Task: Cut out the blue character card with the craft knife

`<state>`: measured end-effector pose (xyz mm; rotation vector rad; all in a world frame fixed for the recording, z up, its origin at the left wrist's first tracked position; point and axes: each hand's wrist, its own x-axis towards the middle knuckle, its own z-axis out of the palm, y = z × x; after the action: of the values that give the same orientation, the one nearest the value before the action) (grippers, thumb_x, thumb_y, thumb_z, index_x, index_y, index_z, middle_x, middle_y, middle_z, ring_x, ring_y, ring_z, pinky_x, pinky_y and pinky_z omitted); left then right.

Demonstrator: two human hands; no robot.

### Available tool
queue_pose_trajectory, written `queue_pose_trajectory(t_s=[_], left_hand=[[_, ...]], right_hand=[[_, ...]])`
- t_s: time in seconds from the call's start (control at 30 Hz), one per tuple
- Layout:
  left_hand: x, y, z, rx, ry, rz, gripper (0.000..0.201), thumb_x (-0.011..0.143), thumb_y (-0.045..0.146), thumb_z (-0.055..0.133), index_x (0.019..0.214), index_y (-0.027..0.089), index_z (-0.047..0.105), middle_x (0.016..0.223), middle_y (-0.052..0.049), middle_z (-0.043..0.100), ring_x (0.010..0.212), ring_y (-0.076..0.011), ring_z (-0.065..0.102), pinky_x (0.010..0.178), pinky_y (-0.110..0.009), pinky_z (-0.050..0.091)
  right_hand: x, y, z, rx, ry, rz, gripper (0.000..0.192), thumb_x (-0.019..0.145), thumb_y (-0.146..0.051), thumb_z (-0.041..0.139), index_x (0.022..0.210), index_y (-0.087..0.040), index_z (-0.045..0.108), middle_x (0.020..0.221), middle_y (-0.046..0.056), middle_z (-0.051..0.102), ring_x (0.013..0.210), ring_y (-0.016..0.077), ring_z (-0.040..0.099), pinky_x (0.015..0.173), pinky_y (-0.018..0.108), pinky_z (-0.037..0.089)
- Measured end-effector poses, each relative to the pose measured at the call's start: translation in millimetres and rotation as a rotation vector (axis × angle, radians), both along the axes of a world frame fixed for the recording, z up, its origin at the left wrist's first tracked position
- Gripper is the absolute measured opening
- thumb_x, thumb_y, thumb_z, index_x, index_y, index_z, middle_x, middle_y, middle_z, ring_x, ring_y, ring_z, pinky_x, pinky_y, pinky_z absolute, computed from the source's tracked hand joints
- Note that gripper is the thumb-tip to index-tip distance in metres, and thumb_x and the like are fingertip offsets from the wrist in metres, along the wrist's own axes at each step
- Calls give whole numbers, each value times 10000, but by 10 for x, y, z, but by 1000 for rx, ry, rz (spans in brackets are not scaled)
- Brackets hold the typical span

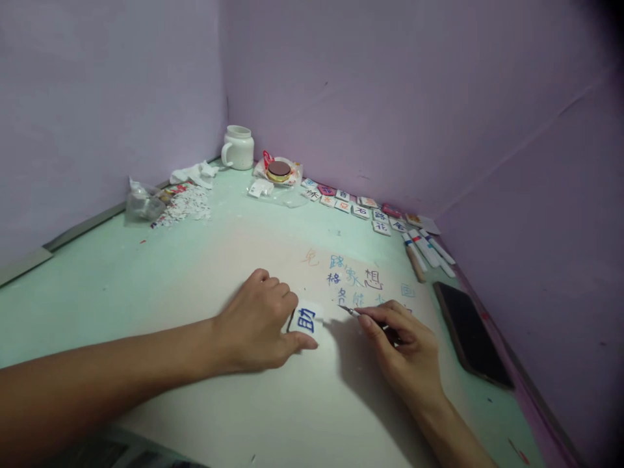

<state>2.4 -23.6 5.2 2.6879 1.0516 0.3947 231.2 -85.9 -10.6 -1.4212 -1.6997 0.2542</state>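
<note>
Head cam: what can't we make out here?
All head view:
Tile: part of its lower edge, under the left hand.
Pointed tool: most of its handle, inside the right hand.
Mug: inside bottom, behind its wall.
Rear tiles: some markings, small and blurred.
Dark shapes: cut off by bottom edge.

Lilac walls (365, 78) meet in corners behind pale green counter (73, 302) (middle turns beige). Grey strip (88, 227) along foot of left wall (107, 84). Light dim, soft.

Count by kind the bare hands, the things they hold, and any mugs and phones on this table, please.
Hands: 2 (left hand, right hand)
Marked tile: 1
Slim pointed tool: 1
Mug: 1
Phone: 1
Total: 6
</note>
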Motion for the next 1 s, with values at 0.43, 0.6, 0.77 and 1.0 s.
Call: queue_pose_trajectory(t_s=[0.43, 0.6, 0.77, 1.0], left_hand=[[-91, 187, -60, -172, -161, -283, 557, 688, 193, 550, 1240, 162, 484, 1194, -122, 565, 1125, -292, 468, 990, -482, 299], [-85, 189, -112, -138, -126, -264, 437, 752, 265, 583, 1177, 185, 518, 1057, -104, 571, 1007, -287, 486, 923, -484, 325], [-111, 188, -115, -130, -167, -291, 448, 792, 270, 554, 1226, 192, 478, 1173, -123, 540, 1058, -294, 471, 934, -477, 317], [-77, 210, -19, -212, -88, -428, 484, 810, 138, 476, 1285, 224, 448, 1297, -94, 525, 1125, -279, 460, 957, -455, 337]], right_hand=[[-286, -170, 11, -15, -232, 132, 141, 832, -182, 564, 853, -183, 704, 634, 6, 557, 479, 95, 491, 437, 220, 370], [-340, -216, -51, 1, -289, 78, 150, 823, -168, 555, 836, -173, 704, 624, 22, 564, 503, 116, 497, 450, 231, 366], [-343, -218, -61, -25, -293, 82, 149, 824, -182, 555, 827, -171, 703, 619, 25, 549, 508, 125, 495, 437, 230, 346], [-345, -198, -89, 24, -335, 55, 166, 844, -180, 541, 795, -161, 699, 608, 24, 536, 515, 126, 495, 463, 239, 351]])
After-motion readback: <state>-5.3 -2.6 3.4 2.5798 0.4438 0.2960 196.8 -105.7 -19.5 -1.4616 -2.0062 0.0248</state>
